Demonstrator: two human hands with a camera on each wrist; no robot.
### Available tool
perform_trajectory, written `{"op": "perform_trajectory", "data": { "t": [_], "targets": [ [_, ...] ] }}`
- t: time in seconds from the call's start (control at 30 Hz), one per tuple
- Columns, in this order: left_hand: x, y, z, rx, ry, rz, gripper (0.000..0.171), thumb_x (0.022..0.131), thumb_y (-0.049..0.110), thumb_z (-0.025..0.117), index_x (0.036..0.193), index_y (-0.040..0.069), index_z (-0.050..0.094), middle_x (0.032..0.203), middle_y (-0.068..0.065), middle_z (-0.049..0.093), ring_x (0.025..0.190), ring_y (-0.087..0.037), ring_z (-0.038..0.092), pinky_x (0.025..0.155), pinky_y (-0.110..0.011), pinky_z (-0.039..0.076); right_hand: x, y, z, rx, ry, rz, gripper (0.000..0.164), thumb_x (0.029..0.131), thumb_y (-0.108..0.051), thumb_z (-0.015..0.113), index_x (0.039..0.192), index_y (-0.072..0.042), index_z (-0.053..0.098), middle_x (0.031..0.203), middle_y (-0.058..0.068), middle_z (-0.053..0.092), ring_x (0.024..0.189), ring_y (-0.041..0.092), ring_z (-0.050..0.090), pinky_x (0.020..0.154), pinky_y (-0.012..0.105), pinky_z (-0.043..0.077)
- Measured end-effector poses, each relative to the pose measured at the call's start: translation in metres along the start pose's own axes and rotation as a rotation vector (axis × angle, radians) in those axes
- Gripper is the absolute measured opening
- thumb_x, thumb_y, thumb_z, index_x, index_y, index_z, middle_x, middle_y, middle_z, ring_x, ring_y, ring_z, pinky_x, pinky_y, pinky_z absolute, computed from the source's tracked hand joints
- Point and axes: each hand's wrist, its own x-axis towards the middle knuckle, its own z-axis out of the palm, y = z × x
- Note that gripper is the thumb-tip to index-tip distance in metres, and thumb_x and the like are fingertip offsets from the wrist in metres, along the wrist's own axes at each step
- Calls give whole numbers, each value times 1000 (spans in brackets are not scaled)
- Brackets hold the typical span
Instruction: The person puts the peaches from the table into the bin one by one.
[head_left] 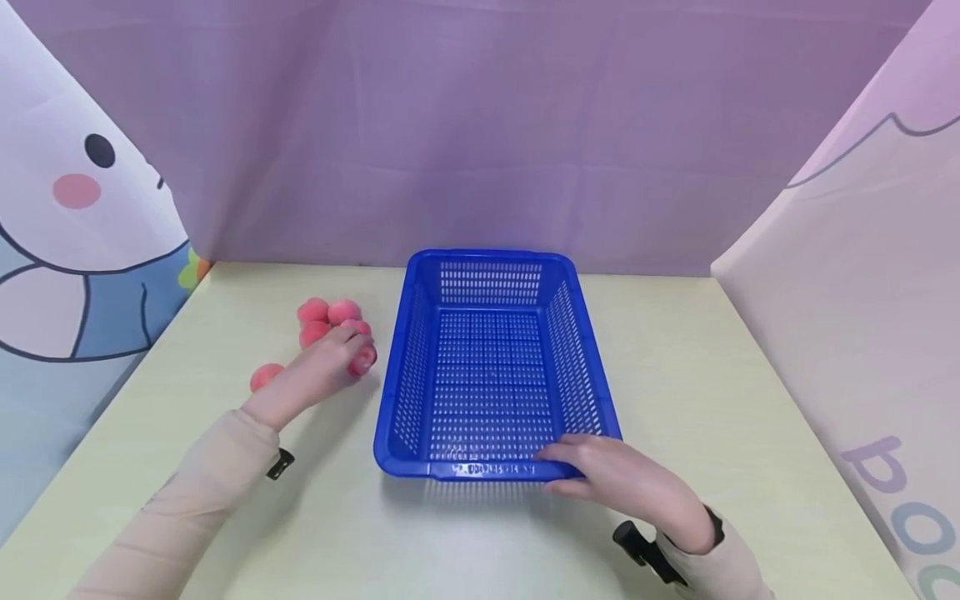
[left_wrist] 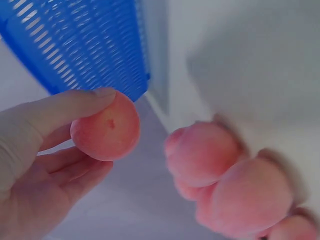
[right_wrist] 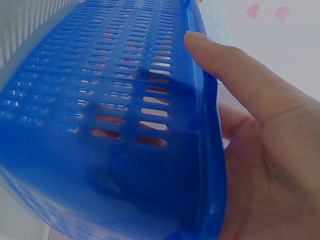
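Observation:
A pink peach (head_left: 362, 361) is pinched between the thumb and fingers of my left hand (head_left: 318, 367), left of the basket. In the left wrist view the peach (left_wrist: 106, 127) shows a small mark on its face. Several other peaches (head_left: 313, 311) lie clustered on the table just beyond that hand, and one single peach (head_left: 266, 377) sits partly behind the forearm. My right hand (head_left: 618, 475) grips the near right corner of a blue plastic basket (head_left: 491, 375), which has slotted walls and nothing inside. In the right wrist view the thumb (right_wrist: 232, 67) lies against the basket rim (right_wrist: 212, 165).
The pale table (head_left: 690, 375) extends on both sides of the basket. A purple cloth (head_left: 495, 133) hangs behind it. Printed cloths with cartoon drawings stand at the left (head_left: 112, 225) and right (head_left: 862, 333). Black straps with camera mounts (head_left: 648, 554) are on the wrists.

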Motion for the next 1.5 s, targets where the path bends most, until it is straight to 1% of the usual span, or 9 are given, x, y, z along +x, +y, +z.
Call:
{"op": "perform_trajectory", "data": {
  "t": [0.1, 0.3, 0.37, 0.53, 0.6, 0.7, 0.87, 1.27, 1.5],
  "targets": [
    [6, 2, -9, 6, -18, -36, 30, 56, -13, 64, 84, -7, 57, 82, -14, 54, 80, -28, 52, 70, -35, 49, 0, 0, 0, -4, 0, -1, 29, 84, -28, 57, 105, -9, 62, 95, 0, 62, 88, 15, 59, 76, 30, 49],
    [24, 8, -29, -65, -239, -280, 28, 68, -8, 58, 96, -5, 58, 90, -13, 53, 88, -26, 49, 77, -37, 48, 0, 0, 1, -1, 2, -7, 29, 84, -28, 57, 105, -9, 62, 94, 0, 61, 87, 15, 59, 75, 29, 49],
    [31, 7, -33, -57, -266, -283, 30, 70, -5, 61, 99, -6, 57, 92, -15, 55, 90, -29, 51, 79, -38, 47, 0, 0, 1, -1, 4, -8, 29, 84, -28, 57, 105, -9, 62, 94, 0, 61, 87, 14, 59, 75, 29, 49],
    [45, 3, -38, -76, -211, -199, 34, 65, -5, 65, 98, -8, 58, 90, -18, 56, 87, -31, 52, 77, -39, 47, 0, 0, 1, -4, 10, -7, 28, 84, -28, 57, 105, -9, 62, 94, 0, 61, 87, 15, 59, 75, 29, 49],
    [51, 2, -40, -94, -215, -195, 37, 62, -5, 65, 98, -7, 57, 90, -18, 55, 87, -31, 52, 77, -39, 47, 0, 0, 1, -3, 10, -6, 28, 84, -27, 57, 105, -9, 62, 95, 0, 62, 87, 15, 59, 75, 29, 49],
    [61, 2, -44, -120, -272, -249, 40, 62, -5, 66, 101, -7, 56, 93, -19, 54, 89, -31, 52, 78, -40, 46, 0, -1, 1, -2, 7, 0, 28, 84, -26, 58, 105, -9, 62, 95, 0, 62, 87, 15, 59, 75, 30, 49],
    [75, 6, -52, -161, -377, -349, 40, 72, 2, 67, 109, -4, 53, 102, -17, 51, 93, -29, 49, 81, -42, 44, 0, -1, 0, -5, 9, 0, 28, 84, -26, 58, 105, -9, 62, 96, 1, 62, 88, 16, 59, 76, 30, 49],
    [100, 13, -50, -158, -349, -246, 39, 73, 6, 67, 108, -6, 53, 97, -19, 52, 90, -31, 51, 80, -41, 46, 0, 0, 1, -12, 9, -3, 28, 83, -27, 58, 105, -9, 62, 94, 0, 62, 87, 15, 59, 75, 29, 49],
    [119, 23, -43, -159, -304, -146, 35, 69, 4, 67, 99, -9, 55, 91, -19, 55, 86, -30, 51, 75, -37, 47, 0, -2, -1, -12, 2, -4, 29, 84, -27, 58, 105, -9, 62, 95, 1, 62, 87, 15, 59, 74, 29, 49]
  ]
}}
